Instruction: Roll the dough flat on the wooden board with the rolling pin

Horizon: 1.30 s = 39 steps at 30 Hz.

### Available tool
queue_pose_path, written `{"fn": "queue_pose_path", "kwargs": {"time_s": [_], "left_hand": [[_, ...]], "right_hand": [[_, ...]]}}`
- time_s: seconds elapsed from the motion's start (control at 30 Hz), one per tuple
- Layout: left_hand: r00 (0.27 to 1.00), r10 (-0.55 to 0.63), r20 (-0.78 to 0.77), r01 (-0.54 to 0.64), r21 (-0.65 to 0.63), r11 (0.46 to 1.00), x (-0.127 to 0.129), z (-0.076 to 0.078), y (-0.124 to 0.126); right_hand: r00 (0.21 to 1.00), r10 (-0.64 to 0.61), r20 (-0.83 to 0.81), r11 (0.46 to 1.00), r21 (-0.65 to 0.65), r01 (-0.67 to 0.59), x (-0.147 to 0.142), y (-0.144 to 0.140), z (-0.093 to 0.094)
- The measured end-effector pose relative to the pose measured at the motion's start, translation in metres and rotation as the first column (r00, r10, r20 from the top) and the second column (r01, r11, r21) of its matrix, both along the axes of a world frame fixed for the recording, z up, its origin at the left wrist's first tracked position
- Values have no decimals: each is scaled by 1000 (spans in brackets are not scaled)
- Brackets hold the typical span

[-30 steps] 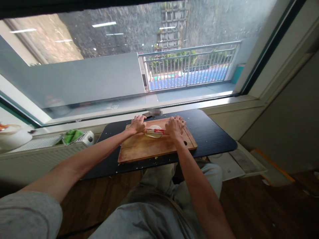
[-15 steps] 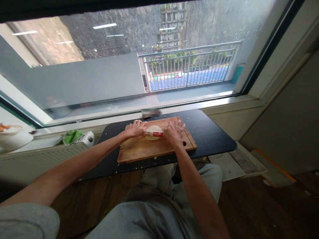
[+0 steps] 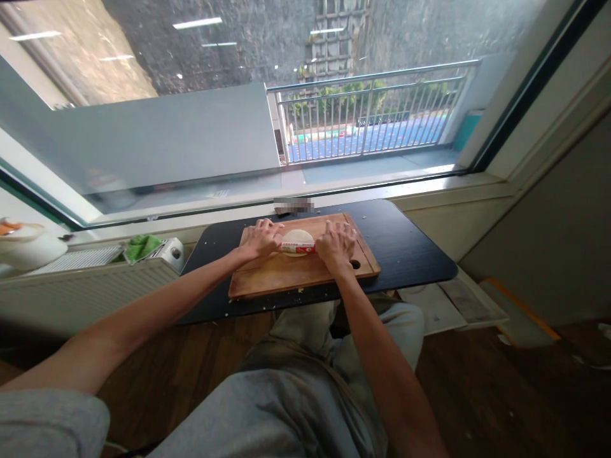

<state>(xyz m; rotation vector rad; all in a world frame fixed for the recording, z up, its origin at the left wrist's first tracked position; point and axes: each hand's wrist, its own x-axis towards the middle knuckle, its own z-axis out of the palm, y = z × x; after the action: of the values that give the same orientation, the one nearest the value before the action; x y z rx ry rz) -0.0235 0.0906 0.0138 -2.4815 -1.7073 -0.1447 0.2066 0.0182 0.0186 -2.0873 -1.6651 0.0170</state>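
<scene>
A slim red-and-white printed cylinder (image 3: 305, 247) lies crosswise over a thin, round, pale dough sheet (image 3: 298, 235). The dough rests on a wooden cutting board (image 3: 274, 278). At the cylinder's left end, my left hand (image 3: 262, 238) is closed over it with bent fingers. My right hand (image 3: 337, 242) covers the other end, its fingers curled with the knuckles up. Both ends are hidden under the hands. Part of the dough shows beyond the cylinder, and a narrow strip shows on my side.
The board sits on a small black table (image 3: 405, 248) with pale crumbs on it. A blurred-out item (image 3: 293, 206) lies at its far edge by the window. A green cloth (image 3: 142, 247) lies on the radiator (image 3: 119, 283) at left, near a white pot (image 3: 33, 248). My legs are beneath the table.
The cylinder has turned, showing a different part of its print, and sits slightly closer to me on the dough. My right fingers look more curled. The whole view has shifted a little.
</scene>
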Motion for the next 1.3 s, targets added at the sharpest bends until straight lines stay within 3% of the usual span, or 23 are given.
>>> {"fn": "queue_pose_path", "kwargs": {"time_s": [0.17, 0.37, 0.6, 0.73, 1.0, 1.13, 1.3], "left_hand": [[999, 9, 37, -8, -22, 1000, 4, 5, 13], [998, 19, 57, -19, -10, 1000, 3, -1, 40], [999, -4, 44, 5, -33, 999, 5, -6, 59], [999, 14, 36, -13, -27, 1000, 2, -11, 47], [948, -254, -190, 264, 30, 964, -15, -21, -7], [957, -252, -145, 265, 78, 961, -12, -20, -25], [975, -188, -120, 198, 81, 977, -4, -12, -25]], "right_hand": [[999, -36, -35, 999, -5, 36, 2, 19, 1], [998, -25, -66, 999, -30, 23, 7, 37, 7], [999, -7, -47, 998, -64, 4, 9, 37, 7], [999, 21, -35, 997, -75, -23, 8, 27, 6], [998, 46, 44, 999, -22, -45, 3, -3, -1], [998, 33, 50, 999, -8, -32, 2, -12, -6], [999, 16, 48, 1000, -7, -16, 1, -6, -3]]}}
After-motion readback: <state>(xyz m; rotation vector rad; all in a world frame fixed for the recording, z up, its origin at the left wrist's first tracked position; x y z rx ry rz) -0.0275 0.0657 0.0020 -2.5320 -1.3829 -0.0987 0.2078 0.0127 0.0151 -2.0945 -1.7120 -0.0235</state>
